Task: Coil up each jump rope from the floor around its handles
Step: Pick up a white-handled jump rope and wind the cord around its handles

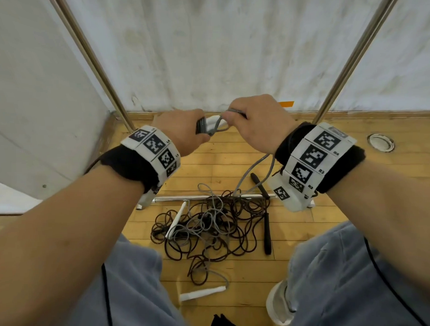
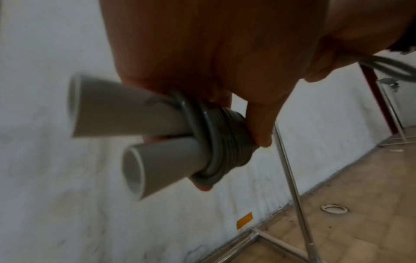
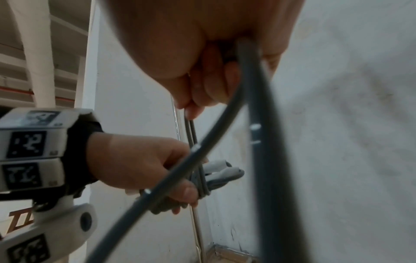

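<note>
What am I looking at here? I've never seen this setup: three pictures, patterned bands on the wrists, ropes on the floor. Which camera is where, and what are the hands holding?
No machine here: a person works with bare hands and wears three cameras. The wide picture comes from the head, looking down past the knees. The other two come from cameras strapped to each wrist, looking along the hand; the patterned wrist bands belong to those mounts.

The left hand grips two white handles side by side, with grey rope already wound round them in several turns. The right hand pinches the loose grey rope, which hangs down toward the floor.

On the wooden floor lies a tangled pile of ropes, dark and grey, with more white handles and black handles among them.
</note>
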